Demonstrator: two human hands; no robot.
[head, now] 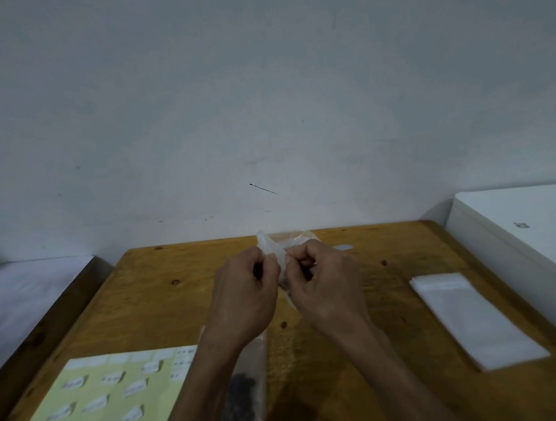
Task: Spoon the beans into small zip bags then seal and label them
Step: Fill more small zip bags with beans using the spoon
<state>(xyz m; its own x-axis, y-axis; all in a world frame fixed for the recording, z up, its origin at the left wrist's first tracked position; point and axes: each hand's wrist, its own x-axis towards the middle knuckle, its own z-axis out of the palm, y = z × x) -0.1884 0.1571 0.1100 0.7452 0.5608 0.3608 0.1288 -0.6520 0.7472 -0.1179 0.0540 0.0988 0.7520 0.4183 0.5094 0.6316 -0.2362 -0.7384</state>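
The small zip bag (280, 247) hangs above the table's (151, 293) middle toward its far edge, thin, limp and slippery-looking, best taken by its top lips. Left hand (246, 293) and right hand (323, 284) each pinch its mouth. Dark beans (239, 404) sit near the front edge; label sheet (96, 407) front-left, spare bags (475, 318) right

Both hands (246, 290) (320, 282) raised, fingers curled, pinch grip.

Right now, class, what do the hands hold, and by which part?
Both the left hand and right hand pinch one small clear bag near its top edge.
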